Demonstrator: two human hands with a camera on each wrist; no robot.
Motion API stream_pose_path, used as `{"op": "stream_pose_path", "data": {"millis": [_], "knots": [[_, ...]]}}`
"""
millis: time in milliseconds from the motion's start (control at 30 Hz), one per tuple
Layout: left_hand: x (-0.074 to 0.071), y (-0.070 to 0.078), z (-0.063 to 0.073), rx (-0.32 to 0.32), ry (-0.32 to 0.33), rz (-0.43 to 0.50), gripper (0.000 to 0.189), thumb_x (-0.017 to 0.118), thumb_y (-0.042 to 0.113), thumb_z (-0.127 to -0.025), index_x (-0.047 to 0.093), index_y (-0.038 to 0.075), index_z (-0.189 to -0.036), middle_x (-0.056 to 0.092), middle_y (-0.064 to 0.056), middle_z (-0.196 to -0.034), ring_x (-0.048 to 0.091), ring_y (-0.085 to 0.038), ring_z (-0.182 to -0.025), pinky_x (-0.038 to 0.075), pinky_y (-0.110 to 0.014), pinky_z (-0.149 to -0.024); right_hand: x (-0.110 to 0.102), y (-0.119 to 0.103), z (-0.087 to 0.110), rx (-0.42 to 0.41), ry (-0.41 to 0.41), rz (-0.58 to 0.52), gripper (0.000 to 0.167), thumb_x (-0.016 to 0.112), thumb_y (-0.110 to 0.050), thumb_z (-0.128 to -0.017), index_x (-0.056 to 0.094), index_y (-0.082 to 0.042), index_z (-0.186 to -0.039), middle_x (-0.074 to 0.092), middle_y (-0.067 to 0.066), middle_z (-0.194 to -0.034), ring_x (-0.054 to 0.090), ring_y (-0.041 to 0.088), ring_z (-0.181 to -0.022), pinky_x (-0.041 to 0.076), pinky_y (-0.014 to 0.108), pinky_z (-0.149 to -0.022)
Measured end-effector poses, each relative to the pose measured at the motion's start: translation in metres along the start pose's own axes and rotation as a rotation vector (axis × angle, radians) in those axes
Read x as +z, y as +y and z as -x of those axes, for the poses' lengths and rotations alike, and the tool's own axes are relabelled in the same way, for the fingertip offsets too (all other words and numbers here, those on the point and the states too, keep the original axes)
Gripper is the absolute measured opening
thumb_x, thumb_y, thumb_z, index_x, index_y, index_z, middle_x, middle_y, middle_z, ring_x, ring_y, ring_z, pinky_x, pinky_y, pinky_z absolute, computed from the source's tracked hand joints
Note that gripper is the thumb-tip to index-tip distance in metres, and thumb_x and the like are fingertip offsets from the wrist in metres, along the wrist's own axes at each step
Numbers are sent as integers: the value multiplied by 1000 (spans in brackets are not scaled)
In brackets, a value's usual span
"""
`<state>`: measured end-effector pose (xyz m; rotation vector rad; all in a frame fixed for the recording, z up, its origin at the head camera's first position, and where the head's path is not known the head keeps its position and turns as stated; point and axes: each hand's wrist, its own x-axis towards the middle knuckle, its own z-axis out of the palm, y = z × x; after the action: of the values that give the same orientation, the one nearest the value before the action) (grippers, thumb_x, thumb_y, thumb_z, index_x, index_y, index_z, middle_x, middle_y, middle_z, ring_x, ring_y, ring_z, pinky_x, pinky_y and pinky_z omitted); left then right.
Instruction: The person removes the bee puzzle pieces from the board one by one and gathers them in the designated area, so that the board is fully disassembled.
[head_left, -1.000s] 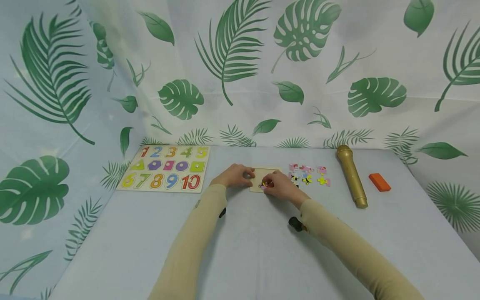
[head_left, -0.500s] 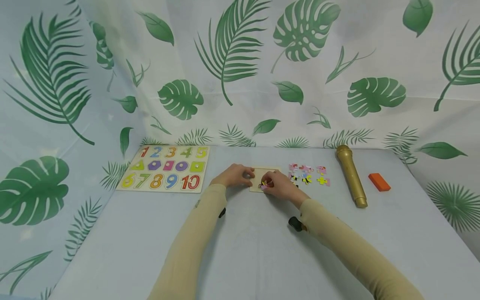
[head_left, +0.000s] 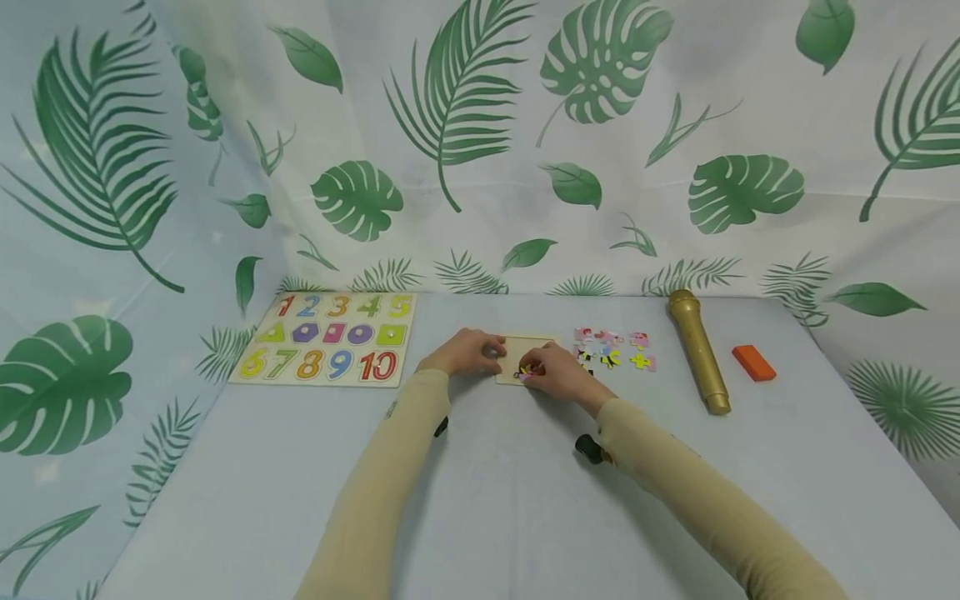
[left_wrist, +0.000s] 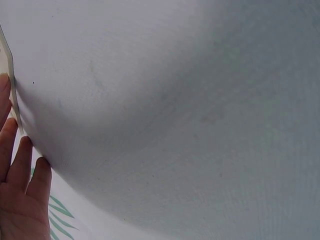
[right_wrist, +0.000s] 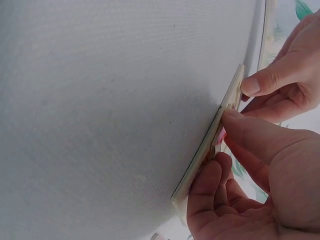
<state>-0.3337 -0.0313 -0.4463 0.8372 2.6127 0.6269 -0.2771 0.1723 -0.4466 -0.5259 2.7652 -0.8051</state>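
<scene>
A small pale wooden puzzle tray [head_left: 522,344] lies flat on the table, in the middle of the head view. At its left edge my left hand [head_left: 467,352] touches with thumb and fingertips; in the left wrist view those fingers [left_wrist: 39,182] are mostly straight. My right hand [head_left: 564,373] pinches a jigsaw piece [head_left: 524,372] with pink and yellow on it, low over the tray's front part. The right wrist view shows a sliver of pink piece [right_wrist: 221,136] by the right thumb, the rest hidden by the fingers. Several loose jigsaw pieces [head_left: 609,358] lie right of the tray.
A number and shape puzzle board [head_left: 326,337] lies at the back left. To the right are a golden microphone [head_left: 699,352] and an orange block [head_left: 754,363]. A leaf-print cloth [head_left: 480,150] hangs behind the table.
Both hands stay at the tray with only slight finger motion, and the jigsaw piece remains at its front. The whole head view has shifted slightly left.
</scene>
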Motion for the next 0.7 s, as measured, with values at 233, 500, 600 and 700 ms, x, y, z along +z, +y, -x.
{"op": "stream_pose_path", "data": {"millis": [233,500,600,700], "knots": [[-1,-1,0,4,-5,-1,36,73,21,-89,68,12,-123,51,-2,-145,42,-22,-137,30,-34,-115,0,3,-1,-26,11,7,24,69,-11,-91,67,-1,-113,58,8,-95,49,22,-89,45,34,-75],[-3,2,3,8,-4,0,35,73,20,-89,68,10,-123,52,-3,-144,43,-22,-137,31,-35,-115,0,4,-3,-29,9,22,25,69,-11,-91,67,0,-113,58,8,-93,49,22,-89,45,34,-75],[-3,3,3,7,-6,-1,35,73,20,-89,68,10,-123,51,-3,-145,43,-23,-137,31,-35,-115,0,4,-3,-26,10,32,25,70,-12,-91,68,0,-113,58,8,-92,49,22,-88,45,34,-74],[-2,3,3,4,-8,-5,36,73,20,-89,68,11,-123,51,-3,-145,42,-23,-137,30,-35,-115,0,3,-2,-19,15,34,25,70,-12,-90,69,-1,-112,58,7,-91,48,22,-87,44,33,-74]]}}
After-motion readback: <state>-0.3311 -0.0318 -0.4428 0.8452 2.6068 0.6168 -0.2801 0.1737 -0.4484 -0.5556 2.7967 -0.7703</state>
